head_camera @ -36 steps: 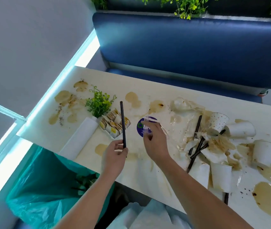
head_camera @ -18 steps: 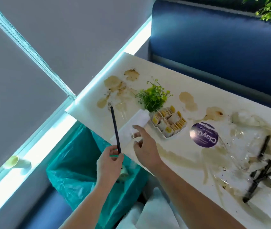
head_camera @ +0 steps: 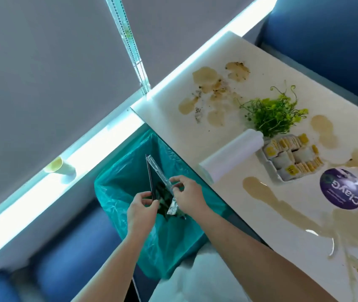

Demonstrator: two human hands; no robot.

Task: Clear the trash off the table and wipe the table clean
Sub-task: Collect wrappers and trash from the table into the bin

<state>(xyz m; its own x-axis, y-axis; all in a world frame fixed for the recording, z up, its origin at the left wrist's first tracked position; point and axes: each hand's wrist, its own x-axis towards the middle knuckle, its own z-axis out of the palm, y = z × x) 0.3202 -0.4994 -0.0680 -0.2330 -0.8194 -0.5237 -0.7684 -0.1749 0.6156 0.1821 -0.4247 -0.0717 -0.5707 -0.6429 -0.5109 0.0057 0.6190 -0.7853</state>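
Left hand: fingers curled, pinching black straw, which points away | Right hand: thumb and fingertips pinching clear wrapper, just right of the straw | Both over the open teal trash bag, left of the table | On the table: brown spills, white roll, sachet tray, green sprig.

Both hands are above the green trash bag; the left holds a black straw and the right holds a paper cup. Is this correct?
Only the cup is wrong: the head view shows the right hand pinching a clear plastic wrapper. The left hand does hold the black straw above the green trash bag.
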